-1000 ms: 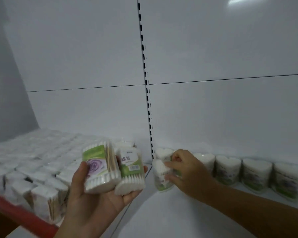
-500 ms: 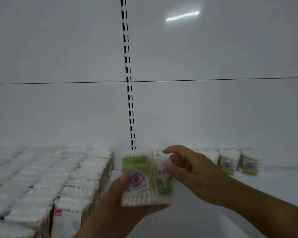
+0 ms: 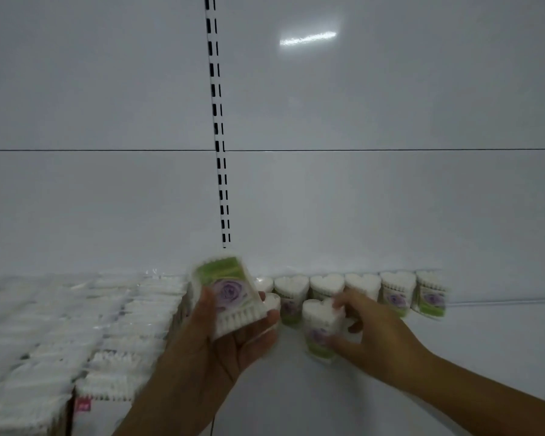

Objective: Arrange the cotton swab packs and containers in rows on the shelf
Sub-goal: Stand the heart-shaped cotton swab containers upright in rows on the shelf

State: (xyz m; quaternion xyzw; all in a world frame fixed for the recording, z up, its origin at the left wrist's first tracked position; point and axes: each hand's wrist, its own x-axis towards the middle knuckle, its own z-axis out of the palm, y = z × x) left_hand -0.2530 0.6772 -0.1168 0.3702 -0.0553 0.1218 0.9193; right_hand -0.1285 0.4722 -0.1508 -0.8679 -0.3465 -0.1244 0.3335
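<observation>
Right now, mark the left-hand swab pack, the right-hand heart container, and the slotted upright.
swab pack point(image 3: 228, 292), head view, purple rose label.
heart container point(image 3: 320, 311), head view, white heart-shaped top.
slotted upright point(image 3: 218, 121), head view, middle of strip.

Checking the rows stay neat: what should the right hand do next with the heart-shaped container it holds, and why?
Probably set the heart-shaped container down and let go. The right hand grips it just in front of the back row, beside another container, so a second row seems to start.
</observation>
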